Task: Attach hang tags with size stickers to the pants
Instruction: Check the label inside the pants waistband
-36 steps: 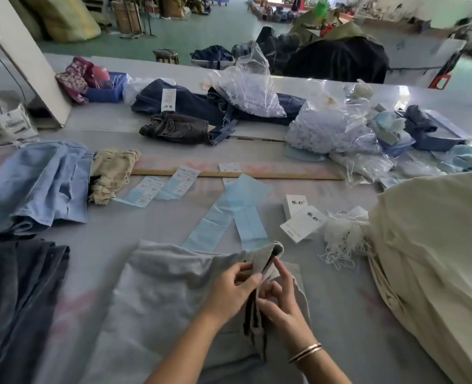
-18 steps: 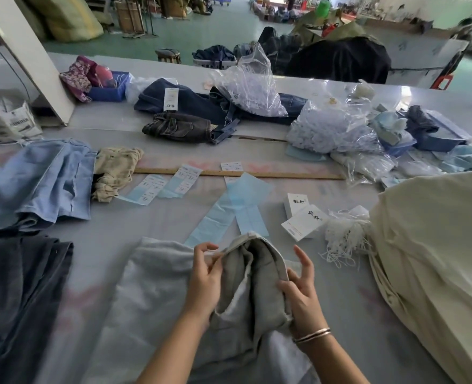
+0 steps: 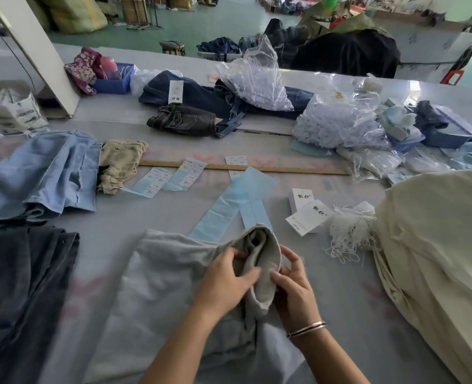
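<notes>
Hands meet over grey pants (image 3: 157, 275) spread on the table (image 3: 124, 223) directly before the person. The left hand (image 3: 223, 278) curls its fingers into a raised fold of the waistband, thumb and fingertips pinching the cloth. The right hand (image 3: 293, 284) cups the fold's other side, fingers bent round its edge and gripping it; a bangle (image 3: 306, 328) sits on that wrist. Both forearms come up from the lower edge, cut off by it.

White hang tags (image 3: 308, 214) lie stacked just beyond the fold to the right, printed with two black brush characters too small to read surely. Beside them lies a tangle of white strings (image 3: 348, 234). Blue sticker sheets (image 3: 240, 200) run from the fold toward a wooden ruler (image 3: 257, 168); their print is illegible. A tag on dark jeans (image 3: 201, 95) farther back bears unreadable marks.

A cream cloth pile (image 3: 437, 245) runs out of view at right, and dark denim (image 3: 18, 286) at left. Whatever lies inside the fold is hidden.
</notes>
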Motion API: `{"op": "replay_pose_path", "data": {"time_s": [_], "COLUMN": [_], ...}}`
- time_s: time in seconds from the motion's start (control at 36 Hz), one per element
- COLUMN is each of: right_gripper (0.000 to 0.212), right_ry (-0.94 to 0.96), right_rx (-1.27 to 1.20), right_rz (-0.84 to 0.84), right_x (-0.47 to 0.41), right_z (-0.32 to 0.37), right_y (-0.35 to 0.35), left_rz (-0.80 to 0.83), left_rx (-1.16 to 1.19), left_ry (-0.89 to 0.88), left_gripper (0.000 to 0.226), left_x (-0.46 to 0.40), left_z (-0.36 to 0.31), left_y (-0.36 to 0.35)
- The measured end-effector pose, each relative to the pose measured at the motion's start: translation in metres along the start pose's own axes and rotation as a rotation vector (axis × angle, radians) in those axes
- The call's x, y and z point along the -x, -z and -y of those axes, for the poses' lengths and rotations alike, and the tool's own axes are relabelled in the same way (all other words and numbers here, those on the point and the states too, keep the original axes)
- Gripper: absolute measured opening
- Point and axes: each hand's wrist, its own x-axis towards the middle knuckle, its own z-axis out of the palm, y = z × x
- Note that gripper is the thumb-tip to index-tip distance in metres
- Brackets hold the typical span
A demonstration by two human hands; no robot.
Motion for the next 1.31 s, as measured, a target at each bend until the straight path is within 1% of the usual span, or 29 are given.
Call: {"op": "replay_pose_path", "data": {"time_s": [0.06, 0.08, 0.14, 0.17, 0.31, 0.39, 0.42, 0.44, 0.47, 0.5, 0.53, 0.58, 0.61, 0.67, 0.72, 0.75, 0.83, 0.92, 0.97, 1.03, 1.08, 1.14, 1.19, 1.25, 1.31], "right_gripper": [0.05, 0.052, 0.053, 0.052, 0.052, 0.054, 0.055, 0.056, 0.054, 0.047, 0.036, 0.012, 0.017, 0.036, 0.045, 0.045, 0.035, 0.031, 0.027, 0.027, 0.03, 0.031, 0.027, 0.02, 0.019], "right_ry": [0.039, 0.062, 0.102, 0.116, 0.148, 0.123, 0.134, 0.165, 0.21, 0.252, 0.266, 0.213, 0.179, 0.1, 0.024, 0.014, 0.041, 0.08, 0.114, 0.127, 0.087, 0.008, -0.083, -0.125, -0.122], "right_rx": [0.023, 0.053, 0.119, 0.146, 0.302, 0.421, 0.512, 0.655, 0.869, 1.091, 1.288, 1.532, 1.613, 1.695, 1.661, 1.632, 1.581, 1.604, 1.56, 1.4, 1.09, 0.773, 0.508, 0.371, 0.319], "right_rz": [-0.083, -0.121, -0.154, -0.153, -0.187, -0.173, -0.166, -0.147, -0.127, -0.09, -0.045, -0.012, -0.011, -0.006, -0.006, -0.007, 0.037, 0.104, 0.126, 0.076, 0.008, -0.011, -0.012, 0.009, 0.016], "right_x": [-0.001, -0.001, -0.002, -0.002, -0.001, 0.001, 0.002, 0.003, 0.004, 0.005, 0.006, 0.01, 0.012, 0.013, 0.013, 0.012, 0.008, 0.004, 0.003, 0.004, 0.007, 0.013, 0.018, 0.021, 0.022], "right_z": [0.002, 0.004, 0.006, 0.006, 0.002, 0.003, 0.005, 0.009, 0.014, 0.018, 0.023, 0.028, 0.029, 0.027, 0.025, 0.024, 0.023, 0.022, 0.021, 0.023, 0.025, 0.024, 0.021, 0.022, 0.024], "right_y": [0.005, 0.007, 0.008, 0.007, 0.003, 0.004, 0.002, 0.001, 0.0, -0.001, -0.003, -0.007, -0.009, -0.012, -0.015, -0.014, -0.011, -0.006, -0.003, 0.001, 0.005, 0.006, 0.004, 0.003, 0.004], "left_rz": [-0.05, -0.085, -0.126, -0.127, -0.107, -0.052, -0.031, -0.023, -0.032, -0.054, -0.076, -0.091, -0.086, -0.08, -0.086, -0.09, -0.114, -0.117, -0.134, -0.17, -0.217, -0.255, -0.27, -0.283, -0.305], "left_rx": [0.12, 0.218, 0.403, 0.452, 0.562, 0.586, 0.585, 0.581, 0.573, 0.562, 0.554, 0.544, 0.539, 0.535, 0.542, 0.552, 0.611, 0.65, 0.675, 0.676, 0.67, 0.667, 0.662, 0.68, 0.715], "left_ry": [0.045, 0.086, 0.135, 0.136, 0.131, 0.131, 0.131, 0.134, 0.136, 0.132, 0.12, 0.084, 0.065, 0.038, 0.03, 0.032, 0.048, 0.071, 0.093, 0.099, 0.092, 0.081, 0.071, 0.073, 0.089], "left_gripper": [0.011, 0.009, 0.021, 0.025, 0.032, 0.036, 0.037, 0.039, 0.039, 0.038, 0.037, 0.037, 0.039, 0.044, 0.047, 0.048, 0.045, 0.043, 0.042, 0.042, 0.043, 0.045, 0.046, 0.048, 0.05], "left_x": [-0.004, -0.004, -0.002, -0.001, 0.004, 0.007, 0.009, 0.011, 0.014, 0.017, 0.02, 0.027, 0.029, 0.034, 0.037, 0.038, 0.041, 0.044, 0.045, 0.045, 0.043, 0.041, 0.041, 0.042, 0.043], "left_z": [0.008, 0.012, 0.019, 0.022, 0.026, 0.029, 0.03, 0.03, 0.03, 0.029, 0.028, 0.023, 0.02, 0.015, 0.011, 0.01, 0.01, 0.01, 0.01, 0.009, 0.006, 0.003, 0.0, -0.001, 0.0], "left_y": [0.007, 0.011, 0.015, 0.015, 0.016, 0.021, 0.021, 0.021, 0.021, 0.019, 0.017, 0.011, 0.007, -0.002, -0.008, -0.01, -0.013, -0.014, -0.014, -0.012, -0.008, -0.006, -0.005, -0.004, -0.001]}}
